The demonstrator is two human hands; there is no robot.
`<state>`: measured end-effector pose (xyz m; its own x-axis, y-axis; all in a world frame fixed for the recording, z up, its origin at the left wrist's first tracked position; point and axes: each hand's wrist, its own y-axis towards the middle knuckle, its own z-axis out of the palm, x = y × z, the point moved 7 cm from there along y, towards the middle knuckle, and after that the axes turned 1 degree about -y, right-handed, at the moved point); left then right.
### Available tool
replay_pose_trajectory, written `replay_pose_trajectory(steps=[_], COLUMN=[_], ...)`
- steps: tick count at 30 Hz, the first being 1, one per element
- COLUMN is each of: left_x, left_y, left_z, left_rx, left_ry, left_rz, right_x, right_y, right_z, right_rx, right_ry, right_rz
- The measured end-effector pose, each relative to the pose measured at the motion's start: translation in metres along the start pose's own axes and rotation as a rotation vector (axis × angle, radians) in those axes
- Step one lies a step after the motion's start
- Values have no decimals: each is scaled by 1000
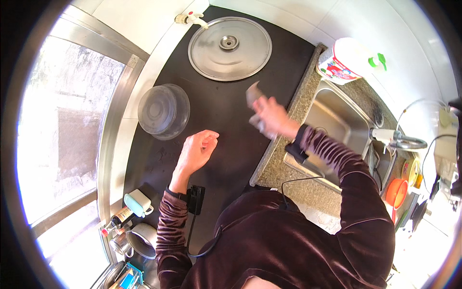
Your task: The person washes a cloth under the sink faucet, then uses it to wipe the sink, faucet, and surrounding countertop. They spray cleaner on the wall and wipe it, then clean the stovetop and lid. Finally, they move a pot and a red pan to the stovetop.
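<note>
My right hand [272, 115] grips a crumpled greyish cloth [255, 94], blurred, over the right side of the black countertop [231, 159]. One end of the cloth sticks out past my fingers, and another part hangs below the hand. My left hand [197, 150] hovers over the counter's middle with its fingers loosely curled and nothing visible in them. Just beyond it, near the window side, stands a clear plastic bowl or tub [164, 112]. A large round metal lid [229, 54] with a central knob lies flat at the far end.
To the right is a steel sink [332, 119] set in a speckled stone counter, with a faucet [397, 139] and a white printed bucket [339, 65]. A wall tap [195, 18] overhangs the lid. At lower left are a lidded container [138, 203], a bottle [122, 216] and a pot [142, 240].
</note>
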<state>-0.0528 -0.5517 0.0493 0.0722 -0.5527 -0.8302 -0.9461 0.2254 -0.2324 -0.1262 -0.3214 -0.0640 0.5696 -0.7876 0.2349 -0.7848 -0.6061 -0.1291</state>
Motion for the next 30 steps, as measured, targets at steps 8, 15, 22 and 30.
replay_pose_trajectory(steps=[8,15,22,30], left_x=[6,38,27,26], left_y=[-39,-39,64,160], left_z=[-4,-14,7,26], left_rx=[25,-130,-119,-215], left_ry=[-80,-4,291,630], left_rz=[45,-46,98,140], right_x=[198,13,-256,-174], right_y=[-50,11,97,65], right_z=[40,-103,-111,-52], right_rx=[168,-410,-191,-256], right_ry=[450,211,-398,-387], right_rz=[-333,-45,658,309])
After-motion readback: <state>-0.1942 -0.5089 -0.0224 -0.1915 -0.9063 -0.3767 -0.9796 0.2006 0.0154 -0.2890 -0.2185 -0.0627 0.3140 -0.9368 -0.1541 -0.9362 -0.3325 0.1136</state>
